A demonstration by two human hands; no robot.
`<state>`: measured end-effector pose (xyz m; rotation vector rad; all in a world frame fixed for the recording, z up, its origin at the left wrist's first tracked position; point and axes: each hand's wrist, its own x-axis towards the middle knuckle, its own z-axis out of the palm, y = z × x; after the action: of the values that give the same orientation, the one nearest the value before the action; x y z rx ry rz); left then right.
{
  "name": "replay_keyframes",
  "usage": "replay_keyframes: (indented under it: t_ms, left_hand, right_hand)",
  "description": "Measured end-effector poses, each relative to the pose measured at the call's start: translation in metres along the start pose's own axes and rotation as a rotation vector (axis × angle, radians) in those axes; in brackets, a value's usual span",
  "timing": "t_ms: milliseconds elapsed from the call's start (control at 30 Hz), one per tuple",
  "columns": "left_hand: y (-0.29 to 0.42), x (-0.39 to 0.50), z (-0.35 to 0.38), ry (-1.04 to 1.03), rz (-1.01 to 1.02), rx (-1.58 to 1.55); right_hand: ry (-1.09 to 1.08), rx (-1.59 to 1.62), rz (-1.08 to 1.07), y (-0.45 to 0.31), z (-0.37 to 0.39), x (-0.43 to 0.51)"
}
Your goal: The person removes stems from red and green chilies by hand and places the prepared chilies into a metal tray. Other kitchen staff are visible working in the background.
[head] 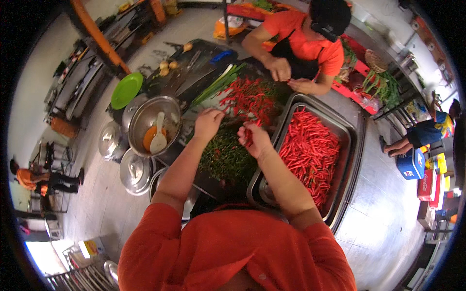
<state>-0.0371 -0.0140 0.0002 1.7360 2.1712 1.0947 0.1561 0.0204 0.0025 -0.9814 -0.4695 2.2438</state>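
Red chili peppers fill my right hand, whose fingers curl around several of them. My left hand hovers to its left with thumb and fingers pinched together; anything between the fingertips is too small to make out. Beneath both hands spreads a heap of green chili stems. Just beyond lies a pile of red chilies with stems on the dark table. To the right, a deep rectangular metal tray holds many red chilies, apparently stemless.
Across the table, a co-worker handles a chili. Spring onions and a knife lie left of the chili pile. A metal bowl with a white spoon, lidded pots and a green plate stand at left.
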Motion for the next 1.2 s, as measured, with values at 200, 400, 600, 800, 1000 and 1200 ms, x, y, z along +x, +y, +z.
replay_keyframes:
  t_ms: [200,400,600,800,1000,1200]
  left_hand:
    - [-0.039,0.030,0.029,-0.232,-0.007,0.589]
    - [-0.036,0.018,0.025,-0.022,0.056,0.350]
    - [0.037,-0.027,0.002,-0.202,0.009,0.024]
    - [0.052,-0.049,0.000,-0.168,-0.035,-0.119]
    - [0.059,-0.055,-0.006,-0.130,-0.156,-0.378]
    - [0.042,-0.035,-0.018,-0.374,-0.052,-0.592]
  right_hand:
    - [0.010,-0.041,0.016,-0.004,0.007,-0.009]
    - [0.069,-0.099,-0.002,-0.007,0.016,-0.015]
    - [0.033,-0.171,-0.053,-0.007,0.013,-0.019]
    - [-0.019,-0.260,-0.073,-0.003,0.006,-0.011]
    - [-0.004,-0.158,-0.009,0.000,0.005,-0.006]
    - [0.065,0.022,-0.054,-0.005,0.007,-0.009]
